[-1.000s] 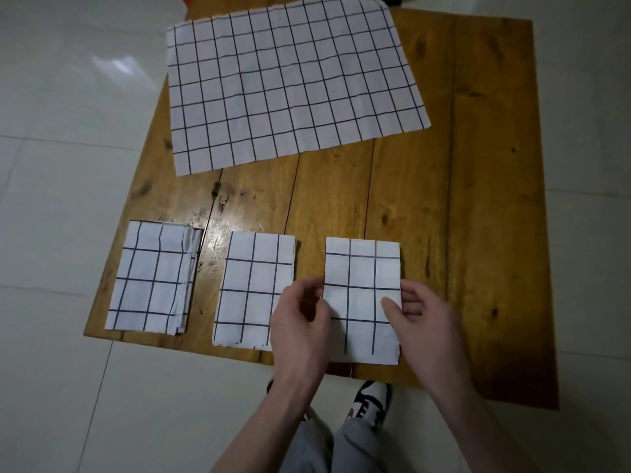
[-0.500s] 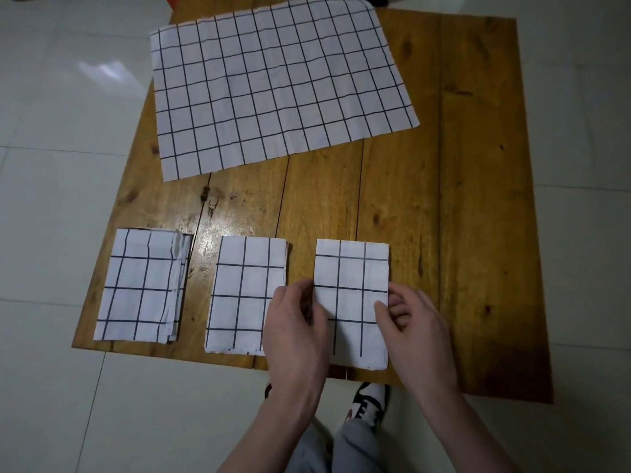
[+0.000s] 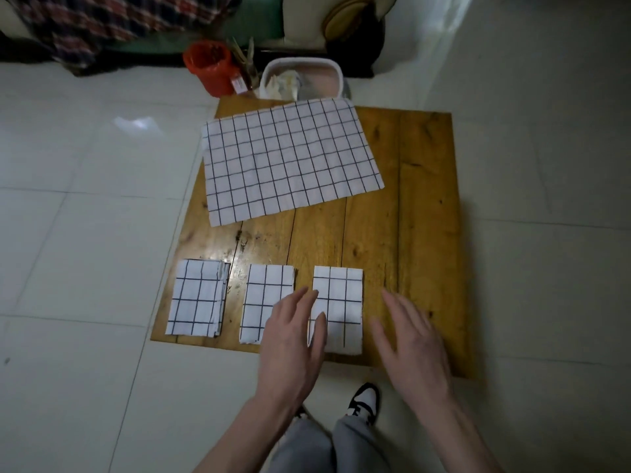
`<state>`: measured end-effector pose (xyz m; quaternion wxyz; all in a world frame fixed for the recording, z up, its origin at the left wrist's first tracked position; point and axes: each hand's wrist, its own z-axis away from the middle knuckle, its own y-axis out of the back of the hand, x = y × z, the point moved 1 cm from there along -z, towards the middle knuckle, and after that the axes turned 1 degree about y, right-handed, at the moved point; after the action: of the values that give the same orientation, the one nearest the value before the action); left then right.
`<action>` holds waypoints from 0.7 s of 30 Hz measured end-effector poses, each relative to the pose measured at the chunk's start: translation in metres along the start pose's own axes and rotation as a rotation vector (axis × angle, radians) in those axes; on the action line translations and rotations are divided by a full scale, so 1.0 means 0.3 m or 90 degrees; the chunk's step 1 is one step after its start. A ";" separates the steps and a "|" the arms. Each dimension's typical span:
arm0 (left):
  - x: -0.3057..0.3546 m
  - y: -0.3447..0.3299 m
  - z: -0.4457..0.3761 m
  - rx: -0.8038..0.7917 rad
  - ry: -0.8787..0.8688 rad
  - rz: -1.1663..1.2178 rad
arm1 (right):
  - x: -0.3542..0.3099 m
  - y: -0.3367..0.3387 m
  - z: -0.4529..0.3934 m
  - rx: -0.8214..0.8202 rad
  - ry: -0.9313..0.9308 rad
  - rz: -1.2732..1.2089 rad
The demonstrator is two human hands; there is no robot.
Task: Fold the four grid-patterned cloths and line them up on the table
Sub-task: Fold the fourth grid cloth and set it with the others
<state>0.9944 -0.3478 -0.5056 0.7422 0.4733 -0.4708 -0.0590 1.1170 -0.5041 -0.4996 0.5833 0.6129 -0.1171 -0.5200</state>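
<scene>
Head view — folded cloths (image 3: 338, 295) long axis pointing away; left hand (image 3: 290, 339), right hand (image 3: 409, 343) spread.

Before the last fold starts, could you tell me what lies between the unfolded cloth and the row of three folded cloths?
Only bare wooden table between the unfolded cloth and the folded cloths, in the head view.

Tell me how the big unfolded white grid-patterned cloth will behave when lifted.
The unfolded white grid-patterned cloth looks thin and lies flat, so it will probably droop limply. It seems light. On the smooth wooden table it may slide when pushed.

Home: tiled floor (image 3: 68, 268), plaid bedding (image 3: 102, 22)
</scene>
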 end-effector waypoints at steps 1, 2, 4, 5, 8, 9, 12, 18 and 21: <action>0.026 0.051 0.011 0.001 -0.022 -0.009 | -0.029 0.041 0.026 0.014 0.039 0.061; 0.052 0.103 0.025 -0.001 -0.041 -0.022 | -0.060 0.085 0.054 0.022 0.070 0.095; 0.109 0.205 0.054 -0.006 -0.070 -0.053 | -0.127 0.180 0.112 0.034 0.097 0.116; 0.137 0.252 0.070 -0.006 -0.080 -0.064 | -0.156 0.228 0.141 0.041 0.099 0.122; 0.225 0.373 0.105 0.003 -0.123 -0.076 | -0.218 0.366 0.212 0.076 0.088 0.158; 0.260 0.403 0.108 0.008 -0.141 -0.078 | -0.229 0.410 0.232 0.090 0.081 0.166; 0.392 0.454 0.103 0.008 -0.201 -0.089 | -0.234 0.541 0.277 0.128 0.048 0.179; 0.660 0.448 0.096 -0.006 -0.313 -0.129 | -0.154 0.766 0.372 0.175 0.006 0.218; 0.791 0.413 0.108 -0.009 -0.342 -0.140 | -0.070 0.871 0.406 0.195 -0.014 0.212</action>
<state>1.0560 -0.4277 -0.2556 0.5833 0.4836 -0.5959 -0.2658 1.1348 -0.6370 -0.2435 0.5599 0.6609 -0.3004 -0.3994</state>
